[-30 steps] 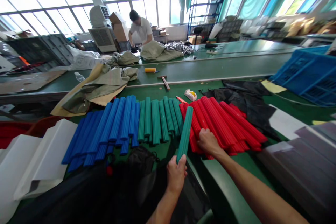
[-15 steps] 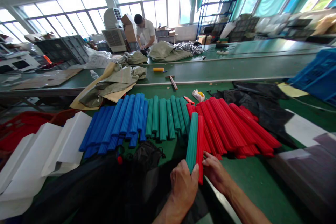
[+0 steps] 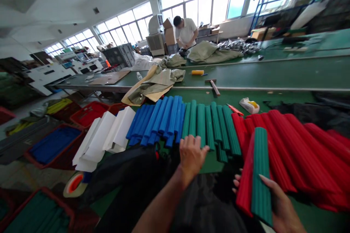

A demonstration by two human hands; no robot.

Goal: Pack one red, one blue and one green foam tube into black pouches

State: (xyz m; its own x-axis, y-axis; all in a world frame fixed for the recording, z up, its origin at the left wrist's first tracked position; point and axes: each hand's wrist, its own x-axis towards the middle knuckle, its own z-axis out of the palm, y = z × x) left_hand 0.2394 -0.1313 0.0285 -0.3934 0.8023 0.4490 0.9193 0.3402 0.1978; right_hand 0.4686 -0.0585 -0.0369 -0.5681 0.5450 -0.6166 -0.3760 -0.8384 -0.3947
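My right hand (image 3: 281, 204) is closed around a green ribbed tube (image 3: 261, 174) and a red ribbed tube (image 3: 245, 185), held side by side and tilted up in front of the red pile. My left hand (image 3: 193, 156) has its fingers and thumb curled about the near end of another green ribbed tube (image 3: 201, 120), which lies in the middle row. Its fingertips are partly hidden. More green tubes (image 3: 214, 122) lie beside it, with blue ribbed tubes (image 3: 161, 118) to their left and a heap of red ribbed tubes (image 3: 298, 145) to their right.
White folded sheets (image 3: 101, 138) lie left of the blue tubes. Behind the rows are a tape dispenser (image 3: 249, 105), a hammer (image 3: 214, 87) and grey-green cloth (image 3: 158, 83). Red crates (image 3: 79, 145) stand low at left. A person (image 3: 186, 32) works across the table.
My left hand has let go of the held green and red tubes and moved left to the green row. My right hand now holds both, further right. The view has turned left.
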